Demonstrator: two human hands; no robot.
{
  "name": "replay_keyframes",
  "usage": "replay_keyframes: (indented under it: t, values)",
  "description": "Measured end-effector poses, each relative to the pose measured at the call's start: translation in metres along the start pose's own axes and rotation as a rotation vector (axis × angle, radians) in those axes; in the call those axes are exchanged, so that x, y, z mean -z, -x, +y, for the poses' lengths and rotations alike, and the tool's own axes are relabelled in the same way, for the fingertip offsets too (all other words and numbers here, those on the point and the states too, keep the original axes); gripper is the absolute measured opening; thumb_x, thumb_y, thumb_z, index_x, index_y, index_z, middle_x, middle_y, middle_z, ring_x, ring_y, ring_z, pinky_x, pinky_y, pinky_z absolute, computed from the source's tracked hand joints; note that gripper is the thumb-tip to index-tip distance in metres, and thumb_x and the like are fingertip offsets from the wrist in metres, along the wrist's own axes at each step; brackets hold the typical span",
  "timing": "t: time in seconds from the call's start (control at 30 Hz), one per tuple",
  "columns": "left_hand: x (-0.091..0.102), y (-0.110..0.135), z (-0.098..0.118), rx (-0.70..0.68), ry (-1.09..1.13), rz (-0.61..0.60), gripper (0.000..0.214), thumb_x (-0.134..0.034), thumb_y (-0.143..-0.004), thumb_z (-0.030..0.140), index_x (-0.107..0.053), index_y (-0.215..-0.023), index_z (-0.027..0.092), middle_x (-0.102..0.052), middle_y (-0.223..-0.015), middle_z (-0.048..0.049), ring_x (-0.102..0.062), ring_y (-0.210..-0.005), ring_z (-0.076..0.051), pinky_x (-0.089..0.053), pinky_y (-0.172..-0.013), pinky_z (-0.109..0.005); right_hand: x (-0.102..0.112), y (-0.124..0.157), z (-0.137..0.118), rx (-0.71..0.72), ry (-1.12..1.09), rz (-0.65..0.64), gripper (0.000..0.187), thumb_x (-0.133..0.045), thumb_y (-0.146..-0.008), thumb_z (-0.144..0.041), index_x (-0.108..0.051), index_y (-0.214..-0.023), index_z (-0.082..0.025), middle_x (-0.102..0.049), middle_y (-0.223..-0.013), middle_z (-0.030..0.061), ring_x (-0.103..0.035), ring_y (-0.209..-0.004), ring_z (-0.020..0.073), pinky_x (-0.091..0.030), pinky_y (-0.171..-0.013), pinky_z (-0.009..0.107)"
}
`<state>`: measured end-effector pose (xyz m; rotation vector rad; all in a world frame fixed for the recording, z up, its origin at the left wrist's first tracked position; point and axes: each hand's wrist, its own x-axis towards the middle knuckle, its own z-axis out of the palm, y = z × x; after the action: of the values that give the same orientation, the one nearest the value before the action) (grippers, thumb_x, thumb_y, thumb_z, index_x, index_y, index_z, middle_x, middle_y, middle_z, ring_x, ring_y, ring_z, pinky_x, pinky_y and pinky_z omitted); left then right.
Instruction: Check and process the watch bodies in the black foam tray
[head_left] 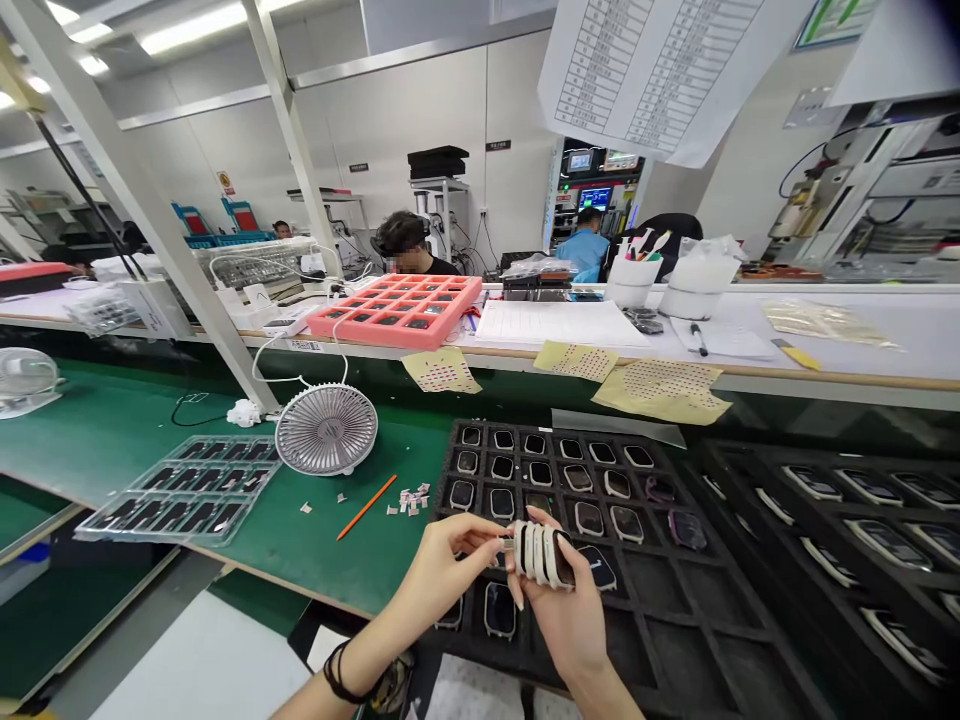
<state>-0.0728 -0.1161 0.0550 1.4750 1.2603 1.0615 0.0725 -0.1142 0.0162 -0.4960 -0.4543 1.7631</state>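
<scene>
My right hand (566, 610) grips a small stack of white-rimmed watch cases (541, 553), held on edge above the black compartment tray (675, 590). My left hand (450, 565) is pinched at the left end of that stack, fingertips touching the outermost case. The tray holds several watch cases (577, 478) lying flat in its cells, mostly in the upper rows; cells near the front right are bare. A dark band sits on my left wrist.
A second black tray (847, 520) with cases lies to the right. On the green mat: a small white fan (326, 428), an orange pencil (366, 507), small scraps (411, 498), a clear tray (184, 488). A pink tray (401, 310) is on the shelf; people sit beyond.
</scene>
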Motion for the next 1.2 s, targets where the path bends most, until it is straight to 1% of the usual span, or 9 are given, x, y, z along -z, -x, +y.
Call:
replay_keyframes:
  t: [0.2, 0.4, 0.57, 0.7, 0.8, 0.9, 0.97, 1.1, 1.2]
  values:
    - [-0.009, -0.007, -0.004, 0.038, 0.072, 0.063, 0.023, -0.067, -0.073, 0.032, -0.066, -0.082, 0.011, -0.069, -0.073, -0.0082, -0.063, -0.066, -0.017, -0.050, -0.061, -0.026, 0.003, 0.006, 0.001, 0.138, 0.106, -0.061, 0.035, -0.054, -0.084, -0.036, -0.051, -0.117, -0.026, -0.064, -0.093, 0.0059, -0.060, -0.068, 0.0201, -0.048, -0.051, 0.031]
    - [-0.011, -0.005, -0.004, 0.040, 0.053, 0.060, 0.020, -0.065, -0.074, 0.031, -0.065, -0.080, 0.012, -0.069, -0.068, -0.0075, -0.064, -0.063, -0.018, -0.050, -0.060, -0.027, 0.006, 0.009, 0.002, 0.168, 0.335, -0.043, 0.035, -0.059, -0.081, -0.041, -0.056, -0.112, -0.025, -0.062, -0.096, 0.0054, -0.059, -0.070, 0.0186, -0.049, -0.053, 0.029]
    - [-0.015, -0.002, -0.002, 0.020, -0.012, 0.098, 0.015, -0.065, -0.075, 0.028, -0.066, -0.077, 0.013, -0.068, -0.068, -0.0058, -0.063, -0.063, -0.017, -0.048, -0.060, -0.026, 0.013, 0.010, 0.005, 0.253, 0.519, 0.016, 0.035, -0.064, -0.078, -0.041, -0.059, -0.110, -0.026, -0.061, -0.107, 0.0049, -0.057, -0.089, 0.0199, -0.050, -0.070, 0.028]
    - [-0.012, -0.003, -0.004, 0.111, 0.307, -0.052, 0.027, -0.075, -0.068, 0.034, -0.061, -0.079, 0.014, -0.065, -0.073, -0.0031, -0.062, -0.071, -0.016, -0.048, -0.069, -0.026, 0.008, 0.012, 0.003, 0.116, 0.281, -0.087, 0.042, -0.060, -0.078, -0.044, -0.055, -0.115, -0.027, -0.062, -0.094, 0.0048, -0.059, -0.068, 0.0194, -0.046, -0.048, 0.027]
    - [-0.012, 0.002, -0.012, 0.168, 0.494, -0.170, 0.041, -0.079, -0.066, 0.037, -0.060, -0.096, 0.017, -0.063, -0.089, -0.0028, -0.061, -0.081, -0.015, -0.048, -0.075, -0.024, 0.006, 0.017, 0.006, 0.002, 0.097, -0.098, 0.050, -0.062, -0.074, -0.046, -0.051, -0.120, -0.029, -0.064, -0.084, 0.0036, -0.058, -0.060, 0.0197, -0.043, -0.042, 0.027]
    - [-0.018, 0.015, -0.027, 0.289, 0.685, -0.348, 0.055, -0.073, -0.070, 0.048, -0.055, -0.113, 0.019, -0.061, -0.075, -0.0001, -0.059, -0.061, -0.012, -0.049, -0.058, -0.023, 0.011, 0.024, 0.016, -0.056, 0.041, -0.058, 0.054, -0.067, -0.069, -0.046, -0.052, -0.119, -0.029, -0.066, -0.082, 0.0036, -0.060, -0.065, 0.0197, -0.047, -0.049, 0.028]
    - [-0.022, 0.023, -0.037, 0.338, 0.771, -0.408, 0.063, -0.072, -0.069, 0.053, -0.052, -0.120, 0.020, -0.059, -0.069, 0.0005, -0.057, -0.053, -0.011, -0.049, -0.050, -0.022, 0.016, 0.028, 0.024, -0.101, 0.036, -0.074, 0.054, -0.066, -0.070, -0.047, -0.052, -0.119, -0.029, -0.066, -0.084, 0.0043, -0.059, -0.064, 0.0197, -0.045, -0.046, 0.027]
    - [-0.019, 0.028, -0.049, 0.334, 0.755, -0.391, 0.064, -0.072, -0.069, 0.054, -0.052, -0.121, 0.022, -0.063, -0.082, -0.0029, -0.058, -0.052, -0.010, -0.049, -0.049, -0.022, 0.016, 0.031, 0.033, -0.125, 0.047, -0.103, 0.056, -0.064, -0.073, -0.046, -0.047, -0.123, -0.030, -0.065, -0.087, 0.0043, -0.058, -0.061, 0.0189, -0.040, -0.042, 0.026]
    - [0.007, 0.009, -0.052, 0.278, 0.489, -0.358, 0.055, -0.070, -0.072, 0.049, -0.055, -0.116, 0.020, -0.065, -0.090, -0.0061, -0.061, -0.059, -0.013, -0.050, -0.054, -0.024, 0.004, 0.026, 0.031, -0.106, 0.061, -0.051, 0.054, -0.062, -0.076, -0.043, -0.044, -0.125, -0.030, -0.064, -0.086, 0.0033, -0.057, -0.060, 0.0172, -0.040, -0.044, 0.025]
